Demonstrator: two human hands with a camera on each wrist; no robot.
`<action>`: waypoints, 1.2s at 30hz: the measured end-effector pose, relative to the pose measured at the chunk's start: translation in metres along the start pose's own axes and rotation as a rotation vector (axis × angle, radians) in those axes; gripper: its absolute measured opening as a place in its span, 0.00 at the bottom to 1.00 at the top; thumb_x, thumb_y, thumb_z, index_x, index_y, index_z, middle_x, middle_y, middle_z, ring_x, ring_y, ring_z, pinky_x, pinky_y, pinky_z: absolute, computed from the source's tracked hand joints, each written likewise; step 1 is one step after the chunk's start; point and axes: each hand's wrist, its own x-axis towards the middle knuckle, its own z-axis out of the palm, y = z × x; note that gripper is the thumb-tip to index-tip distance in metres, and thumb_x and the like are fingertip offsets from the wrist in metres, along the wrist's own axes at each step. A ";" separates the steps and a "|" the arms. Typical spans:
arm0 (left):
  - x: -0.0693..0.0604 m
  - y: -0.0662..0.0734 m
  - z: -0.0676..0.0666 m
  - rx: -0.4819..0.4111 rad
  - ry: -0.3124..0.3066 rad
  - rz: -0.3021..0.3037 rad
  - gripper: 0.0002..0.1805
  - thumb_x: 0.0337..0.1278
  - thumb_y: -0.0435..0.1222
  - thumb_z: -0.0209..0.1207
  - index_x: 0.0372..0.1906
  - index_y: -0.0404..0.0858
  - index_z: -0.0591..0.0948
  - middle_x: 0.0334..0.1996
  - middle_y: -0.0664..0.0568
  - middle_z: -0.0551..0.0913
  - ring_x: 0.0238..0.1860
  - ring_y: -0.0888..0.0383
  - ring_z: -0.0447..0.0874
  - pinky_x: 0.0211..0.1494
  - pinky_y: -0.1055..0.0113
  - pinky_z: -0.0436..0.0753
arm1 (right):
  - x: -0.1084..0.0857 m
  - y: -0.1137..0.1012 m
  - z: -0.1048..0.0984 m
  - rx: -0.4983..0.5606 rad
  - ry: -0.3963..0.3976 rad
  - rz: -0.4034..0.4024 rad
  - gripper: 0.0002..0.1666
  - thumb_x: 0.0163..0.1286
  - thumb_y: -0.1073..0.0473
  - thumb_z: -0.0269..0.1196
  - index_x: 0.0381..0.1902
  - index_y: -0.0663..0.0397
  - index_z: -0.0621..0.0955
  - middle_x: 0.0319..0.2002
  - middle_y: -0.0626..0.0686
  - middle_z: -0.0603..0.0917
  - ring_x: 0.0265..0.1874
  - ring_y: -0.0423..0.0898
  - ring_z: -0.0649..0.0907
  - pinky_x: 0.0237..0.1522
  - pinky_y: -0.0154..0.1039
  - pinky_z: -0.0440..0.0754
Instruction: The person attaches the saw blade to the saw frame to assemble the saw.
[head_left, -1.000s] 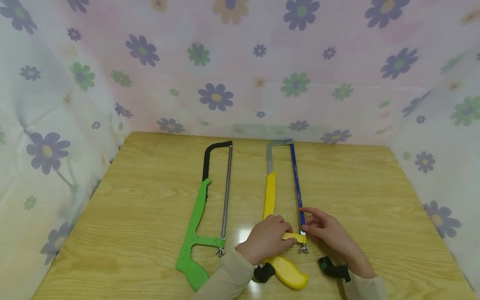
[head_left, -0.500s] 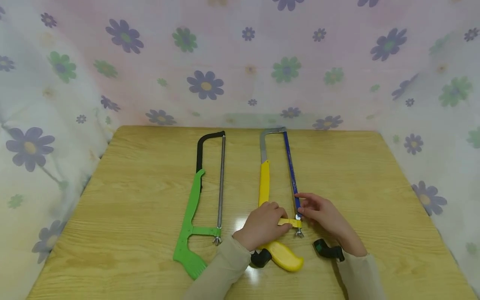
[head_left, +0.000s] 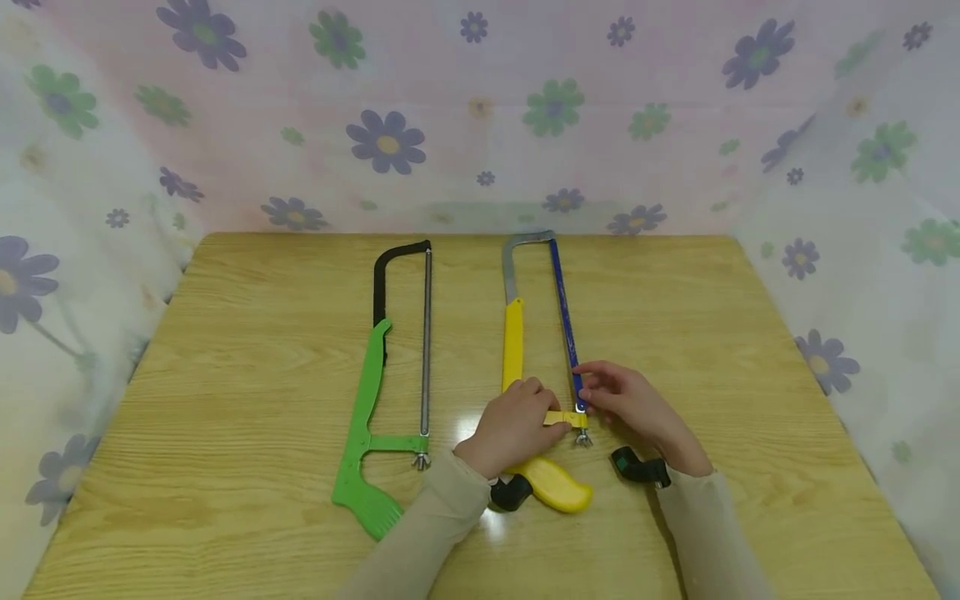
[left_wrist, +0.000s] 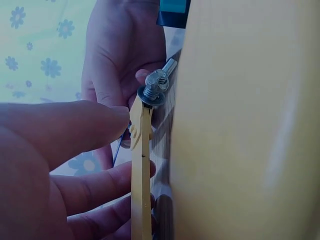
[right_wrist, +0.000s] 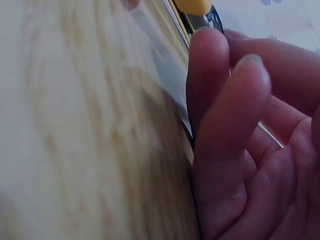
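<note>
A flowered curtain (head_left: 442, 92) encloses the back and sides of a wood-grain table (head_left: 210, 417). Starting at the left, we see a green saw (head_left: 366, 379) lying flat, grip end toward the near side, likely placed there to be out of the hands' way. Beside it, near the middle of the table, lies the yellow saw (head_left: 513, 342), turned the same way, which probably suits someone reaching from the near edge. The left hand (head_left: 513, 423) lies across it, thumb and fingers pinching the crossbar (head_left: 564, 418); we take this as a steadying hold, since that bar meets the blade's near end. Farther right, the right hand (head_left: 633, 406) has thumb and forefinger at the near part of the blue blade (head_left: 565, 308), perhaps to feel or guide it, though we cannot tell whether they pinch it. For looks, the yellow saw has a plain grey bow (head_left: 508, 267), a plump, shiny handle (head_left: 555, 485), a pale-flecked blade and a silvery wing nut (head_left: 583, 437).
</note>
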 end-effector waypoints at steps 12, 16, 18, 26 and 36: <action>-0.001 0.001 -0.002 0.010 0.001 0.007 0.17 0.53 0.55 0.53 0.37 0.49 0.79 0.35 0.60 0.71 0.34 0.63 0.67 0.31 0.72 0.71 | -0.008 -0.024 0.004 -0.029 0.003 0.002 0.20 0.65 0.62 0.56 0.55 0.56 0.71 0.36 0.59 0.77 0.26 0.55 0.78 0.21 0.42 0.76; 0.000 0.001 -0.002 0.013 0.005 0.012 0.16 0.53 0.55 0.53 0.37 0.50 0.79 0.34 0.60 0.71 0.34 0.63 0.66 0.31 0.72 0.71 | -0.003 -0.012 0.002 -0.039 0.023 0.009 0.20 0.64 0.56 0.57 0.54 0.50 0.72 0.37 0.57 0.78 0.25 0.51 0.78 0.20 0.42 0.76; 0.000 0.001 -0.003 0.015 0.003 0.010 0.16 0.53 0.55 0.53 0.37 0.50 0.79 0.34 0.60 0.71 0.34 0.63 0.67 0.31 0.72 0.71 | -0.001 -0.006 0.002 -0.049 0.030 0.013 0.21 0.63 0.53 0.58 0.54 0.47 0.72 0.38 0.56 0.78 0.25 0.50 0.78 0.20 0.41 0.76; 0.000 0.000 -0.003 0.022 -0.001 0.005 0.16 0.53 0.55 0.53 0.37 0.50 0.80 0.34 0.60 0.71 0.34 0.63 0.67 0.31 0.72 0.71 | 0.001 -0.001 0.004 -0.044 0.035 -0.026 0.21 0.62 0.52 0.59 0.53 0.46 0.73 0.36 0.57 0.78 0.22 0.50 0.77 0.19 0.41 0.76; 0.000 0.000 -0.002 0.010 -0.018 0.002 0.17 0.53 0.56 0.53 0.38 0.49 0.79 0.34 0.61 0.71 0.34 0.63 0.67 0.32 0.72 0.71 | -0.006 -0.020 0.006 -0.052 0.017 0.025 0.20 0.64 0.60 0.57 0.55 0.54 0.72 0.36 0.58 0.77 0.21 0.53 0.75 0.20 0.41 0.75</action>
